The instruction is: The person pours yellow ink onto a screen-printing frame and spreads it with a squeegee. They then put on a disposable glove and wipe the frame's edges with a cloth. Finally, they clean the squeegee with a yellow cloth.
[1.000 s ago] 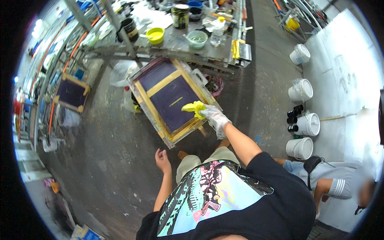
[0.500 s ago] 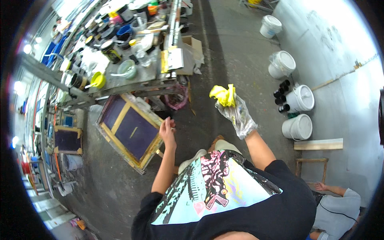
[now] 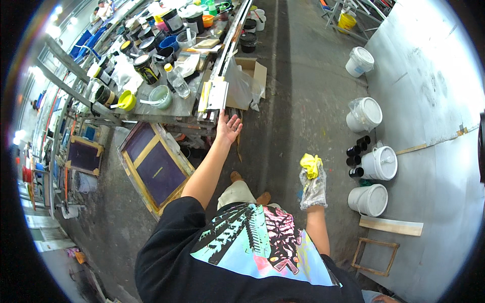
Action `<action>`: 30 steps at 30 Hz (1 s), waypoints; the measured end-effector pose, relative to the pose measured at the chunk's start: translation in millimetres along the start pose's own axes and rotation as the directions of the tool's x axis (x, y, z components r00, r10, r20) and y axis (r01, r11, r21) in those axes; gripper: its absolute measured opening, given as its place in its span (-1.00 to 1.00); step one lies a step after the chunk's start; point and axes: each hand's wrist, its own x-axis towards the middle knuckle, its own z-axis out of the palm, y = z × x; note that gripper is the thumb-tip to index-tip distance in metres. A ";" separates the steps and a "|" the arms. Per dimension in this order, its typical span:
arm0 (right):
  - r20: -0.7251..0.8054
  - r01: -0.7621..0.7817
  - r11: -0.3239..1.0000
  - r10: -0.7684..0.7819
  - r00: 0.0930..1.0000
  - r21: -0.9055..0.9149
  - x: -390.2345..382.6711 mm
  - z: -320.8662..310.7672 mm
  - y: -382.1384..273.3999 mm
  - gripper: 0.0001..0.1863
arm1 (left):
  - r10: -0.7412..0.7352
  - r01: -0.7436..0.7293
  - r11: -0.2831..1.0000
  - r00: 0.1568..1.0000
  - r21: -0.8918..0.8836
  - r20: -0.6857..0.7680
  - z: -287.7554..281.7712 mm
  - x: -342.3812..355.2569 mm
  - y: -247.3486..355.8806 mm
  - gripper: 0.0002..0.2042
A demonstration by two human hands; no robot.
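Note:
My left hand [image 3: 230, 127] is stretched forward with bare fingers spread and nothing in it. It is just below a flat white and silvery piece [image 3: 217, 95] at the corner of the cluttered worktable [image 3: 174, 107]; whether the fingertips touch it, I cannot tell. My right hand [image 3: 313, 189], in a clear, stained plastic glove, hangs over the floor on the right. A crumpled yellow cloth [image 3: 311, 164] is gripped in it. To the left, a wood-framed printing screen [image 3: 160, 170] with dark mesh and yellow tape leans under the table.
Jars, tubs and a clear bottle [image 3: 177, 81] crowd the tabletop. Beneath its corner stands an open cardboard box [image 3: 258, 76] with plastic wrap. Lidded white buckets [image 3: 380, 164], small black containers [image 3: 354, 160], a board [image 3: 391, 225] and an empty frame [image 3: 375, 256] line the right wall.
My left hand has reached forward to the table corner, its fingers opening out. My right hand, with the yellow cloth, has come lower and nearer. The person at lower right has mostly left the view.

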 end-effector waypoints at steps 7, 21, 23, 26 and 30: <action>-0.081 0.333 0.916 -0.358 0.930 -0.223 46.8 49.6 -20.6 -0.66 | -0.038 0.061 0.971 0.994 -0.232 0.100 20.9 59.0 11.9 -0.31; 0.175 0.143 0.966 -0.106 0.979 -0.213 239.5 151.2 26.1 -0.68 | 0.050 -0.059 0.972 0.998 -0.229 -0.046 18.2 58.3 37.4 -0.72; 0.133 0.058 0.970 -0.027 0.991 -0.234 256.0 170.6 30.8 -0.68 | 0.070 -0.071 0.997 0.997 -0.029 -0.034 28.1 32.3 51.8 -0.73; 0.410 0.387 0.671 -0.134 0.902 -0.632 297.0 187.5 26.7 -0.66 | 0.431 -0.418 0.869 0.902 0.264 0.012 76.7 -22.1 90.4 -0.79; 0.469 0.162 0.822 0.140 0.872 -0.547 307.2 271.2 33.3 -0.59 | 0.695 -0.688 0.716 0.718 0.118 -0.037 96.5 -45.3 134.9 -0.73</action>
